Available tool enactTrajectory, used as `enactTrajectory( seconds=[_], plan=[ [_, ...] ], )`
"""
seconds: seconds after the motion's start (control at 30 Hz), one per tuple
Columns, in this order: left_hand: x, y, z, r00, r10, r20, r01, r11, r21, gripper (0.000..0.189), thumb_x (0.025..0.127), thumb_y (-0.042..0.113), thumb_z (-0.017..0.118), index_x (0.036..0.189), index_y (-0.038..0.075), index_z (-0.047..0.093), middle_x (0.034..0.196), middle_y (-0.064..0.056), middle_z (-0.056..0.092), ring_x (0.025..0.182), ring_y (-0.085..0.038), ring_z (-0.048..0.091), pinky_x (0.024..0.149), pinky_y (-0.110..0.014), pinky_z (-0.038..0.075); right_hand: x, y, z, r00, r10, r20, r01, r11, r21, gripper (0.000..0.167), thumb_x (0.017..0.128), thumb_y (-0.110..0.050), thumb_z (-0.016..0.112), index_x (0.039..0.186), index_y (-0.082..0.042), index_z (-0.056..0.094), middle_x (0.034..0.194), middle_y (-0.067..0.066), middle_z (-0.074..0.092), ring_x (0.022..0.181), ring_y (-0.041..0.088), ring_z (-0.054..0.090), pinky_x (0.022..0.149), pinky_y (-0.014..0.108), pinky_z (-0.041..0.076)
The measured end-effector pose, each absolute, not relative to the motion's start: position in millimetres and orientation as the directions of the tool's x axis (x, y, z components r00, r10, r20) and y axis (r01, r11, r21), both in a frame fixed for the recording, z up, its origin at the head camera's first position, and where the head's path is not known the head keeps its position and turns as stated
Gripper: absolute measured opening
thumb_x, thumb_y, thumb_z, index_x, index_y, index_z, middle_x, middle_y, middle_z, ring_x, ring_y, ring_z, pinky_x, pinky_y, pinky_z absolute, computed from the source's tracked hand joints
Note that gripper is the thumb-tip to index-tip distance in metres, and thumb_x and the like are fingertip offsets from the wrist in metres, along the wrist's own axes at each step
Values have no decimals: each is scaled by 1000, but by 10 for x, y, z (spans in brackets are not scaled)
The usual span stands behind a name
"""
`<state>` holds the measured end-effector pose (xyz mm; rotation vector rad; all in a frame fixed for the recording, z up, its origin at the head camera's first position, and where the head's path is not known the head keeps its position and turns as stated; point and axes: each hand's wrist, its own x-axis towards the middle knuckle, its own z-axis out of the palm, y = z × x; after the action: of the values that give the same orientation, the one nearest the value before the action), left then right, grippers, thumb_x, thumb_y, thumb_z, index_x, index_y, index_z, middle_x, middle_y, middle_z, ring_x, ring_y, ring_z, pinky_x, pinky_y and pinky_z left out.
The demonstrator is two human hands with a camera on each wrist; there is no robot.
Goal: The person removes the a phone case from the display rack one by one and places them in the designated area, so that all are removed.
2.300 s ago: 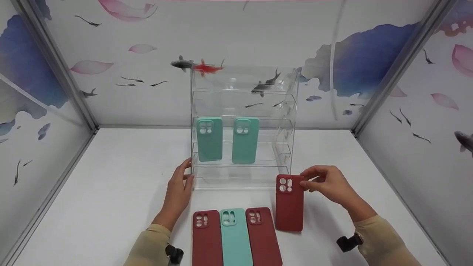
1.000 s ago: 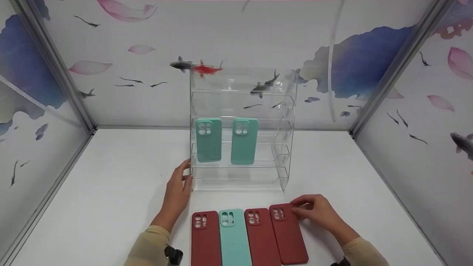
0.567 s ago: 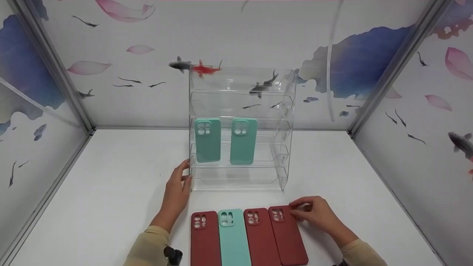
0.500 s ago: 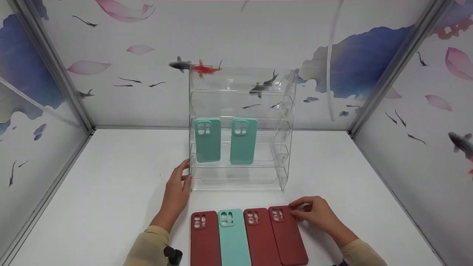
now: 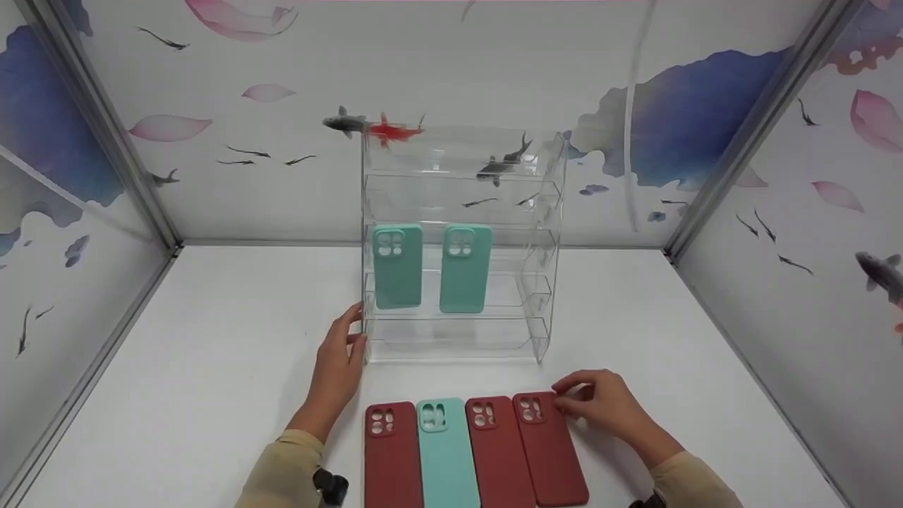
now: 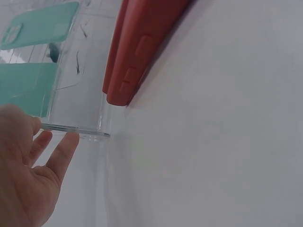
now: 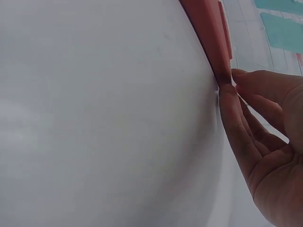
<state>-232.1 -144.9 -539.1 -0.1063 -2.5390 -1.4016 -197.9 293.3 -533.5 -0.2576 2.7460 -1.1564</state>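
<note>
At the row's right end, my right hand (image 5: 608, 406) pinches the top right corner of a red phone case (image 5: 554, 451) lying on the table. The right wrist view shows thumb and fingers at that case's corner. To its left lie another red case (image 5: 501, 455), a turquoise case (image 5: 450, 458) and a further red case (image 5: 393, 458). My left hand (image 5: 337, 370) rests against the left side of a clear acrylic rack (image 5: 458, 346), its fingers fairly straight in the left wrist view. Two turquoise cases (image 5: 398, 279) (image 5: 465, 279) lean upright on a middle tier.
The white table (image 5: 233, 367) is enclosed by printed wall panels (image 5: 282, 190) with metal corner posts (image 5: 120, 141). Transparent tiers of the rack are hard to make out against the back panel. A black wrist camera (image 5: 331, 487) sits on the left sleeve.
My right hand has lowered the red phone case from beside the rack's lower right corner to the right end of the row. It still pinches the corner. My left hand stays at the rack.
</note>
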Motion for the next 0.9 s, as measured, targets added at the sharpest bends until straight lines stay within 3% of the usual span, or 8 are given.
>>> enactTrajectory(
  seconds=[0.43,0.7,0.9],
  plan=[
    [-2313,-1438,-5382,-971,-52,232,169,533,829,57,108,14,55,160,20,33,153,-10,50,128,-30,62,107,-45,56,-2069,2815,-5116,-982,-190,5,-131,658,-742,24,89,-24,83,109,-11,78,98,4,77,79,15,72,65,24,60],
    [-2317,-1437,-5364,-974,-53,222,160,537,828,57,108,12,54,160,21,33,154,-8,49,130,-30,61,109,-44,55,-2181,2682,-4820,-977,-174,122,-204,608,-767,22,91,-23,81,109,-12,78,90,3,77,76,15,72,64,23,58],
    [-2317,-1443,-5370,-969,-53,240,174,545,820,57,107,11,54,160,18,33,153,-10,50,129,-31,62,108,-44,56,-2313,2488,-4618,-966,-178,188,-256,554,-792,23,92,-24,81,111,-13,78,97,4,78,80,21,74,67,22,59]
  ],
)
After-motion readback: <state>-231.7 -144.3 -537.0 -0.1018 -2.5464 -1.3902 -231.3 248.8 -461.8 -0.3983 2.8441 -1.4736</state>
